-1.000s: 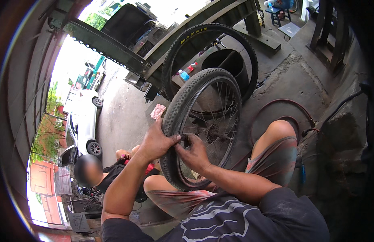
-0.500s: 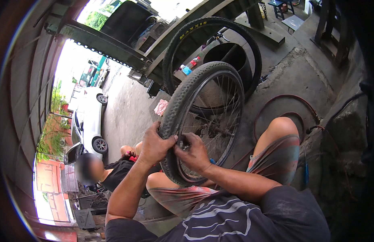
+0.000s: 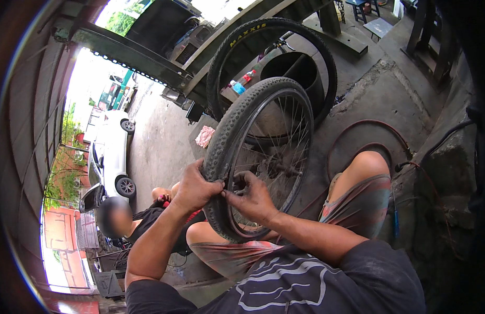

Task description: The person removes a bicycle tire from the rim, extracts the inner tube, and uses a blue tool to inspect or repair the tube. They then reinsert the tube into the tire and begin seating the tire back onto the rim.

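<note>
A bicycle wheel (image 3: 303,137) with a knobby black tire (image 3: 220,141) stands upright between my knees, tilted to the right. My left hand (image 3: 195,186) is closed round the tread on the near left side, its thumb over the sidewall. From the spoke side, my right hand (image 3: 254,200) reaches in with curled fingers; its thumb presses the tire's edge beside the rim, close to the left thumb. At that spot the tire's edge looks partly off the rim, though the fingers hide the exact contact.
Behind the wheel, a loose black tire (image 3: 332,68) leans near a dark metal drum (image 3: 318,86). Bottles (image 3: 237,87) and a pink cloth (image 3: 205,136) lie beyond. A red hose (image 3: 357,122) coils at right. A person (image 3: 148,220) sits at left; a white car (image 3: 115,152) is parked behind.
The thumbs have shifted slightly along the tire's edge, with my right thumb now nearer the left one. The view has moved a little; the wheel stays nearly in place.
</note>
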`<state>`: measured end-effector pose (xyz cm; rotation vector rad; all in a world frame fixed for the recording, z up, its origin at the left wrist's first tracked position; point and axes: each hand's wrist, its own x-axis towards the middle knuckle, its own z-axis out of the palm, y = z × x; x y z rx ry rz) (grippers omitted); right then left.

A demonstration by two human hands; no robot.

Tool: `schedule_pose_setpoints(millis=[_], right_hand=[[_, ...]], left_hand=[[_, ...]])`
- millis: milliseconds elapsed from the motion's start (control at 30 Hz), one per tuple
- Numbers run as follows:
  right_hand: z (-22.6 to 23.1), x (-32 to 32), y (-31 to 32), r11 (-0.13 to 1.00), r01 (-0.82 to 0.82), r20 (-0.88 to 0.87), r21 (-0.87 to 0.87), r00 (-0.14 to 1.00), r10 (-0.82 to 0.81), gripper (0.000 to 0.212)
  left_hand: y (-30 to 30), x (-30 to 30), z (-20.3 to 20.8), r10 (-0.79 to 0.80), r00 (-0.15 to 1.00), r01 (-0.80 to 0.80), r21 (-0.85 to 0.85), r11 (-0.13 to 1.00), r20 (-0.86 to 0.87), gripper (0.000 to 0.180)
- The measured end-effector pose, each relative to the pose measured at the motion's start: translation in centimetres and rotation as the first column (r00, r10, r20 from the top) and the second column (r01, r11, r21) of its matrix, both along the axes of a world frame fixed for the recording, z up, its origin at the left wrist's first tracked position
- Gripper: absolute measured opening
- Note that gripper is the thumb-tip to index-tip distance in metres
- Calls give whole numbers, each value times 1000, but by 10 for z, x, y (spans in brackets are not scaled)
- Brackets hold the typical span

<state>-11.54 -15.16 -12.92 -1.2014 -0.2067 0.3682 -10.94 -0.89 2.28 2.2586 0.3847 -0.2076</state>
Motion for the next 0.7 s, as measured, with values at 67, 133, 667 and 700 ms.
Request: schedule_pose_setpoints(millis=[67, 133, 667, 700], right_hand=[[-3, -4, 0, 987, 114, 289, -110, 954, -78, 49], [1, -4, -2, 971, 147, 426, -187, 903, -54, 45], [13, 2, -5, 966, 24, 198, -256, 980, 28, 51], [13, 3, -5, 973, 11, 180, -232, 983, 32, 51]], left_hand=[[4, 0, -5, 3, 1000, -3, -33, 999, 12, 58], [15, -1, -10, -57, 998, 56, 27, 998, 12, 65], [4, -4, 0, 24, 999, -25, -23, 999, -22, 74], [2, -5, 2, 41, 999, -42, -43, 998, -30, 75]])
